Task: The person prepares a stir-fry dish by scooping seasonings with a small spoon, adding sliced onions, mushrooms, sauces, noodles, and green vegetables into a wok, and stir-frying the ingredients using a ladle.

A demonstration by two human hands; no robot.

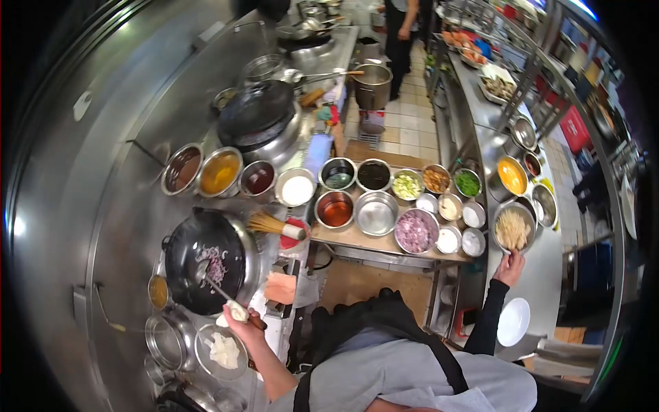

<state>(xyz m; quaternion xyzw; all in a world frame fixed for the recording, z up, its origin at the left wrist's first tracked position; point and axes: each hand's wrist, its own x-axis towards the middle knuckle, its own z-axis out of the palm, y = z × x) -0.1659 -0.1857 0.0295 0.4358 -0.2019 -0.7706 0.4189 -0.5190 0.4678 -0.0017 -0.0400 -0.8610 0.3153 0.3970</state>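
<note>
My left hand is closed round the handle of a ladle, with something white, perhaps a cloth, bunched at the grip. The ladle's head rests in a black wok among sliced purple onions. Out to the right, my right hand grips the near rim of a metal bowl. Pale yellowish strips fill this bowl. Below my left hand, a strainer holds white pieces.
Pots of sauce line the back of the stove. Several ingredient bowls crowd the middle shelf. A bamboo brush lies beside the wok. A white bowl sits on the right counter. Another person stands in the aisle.
</note>
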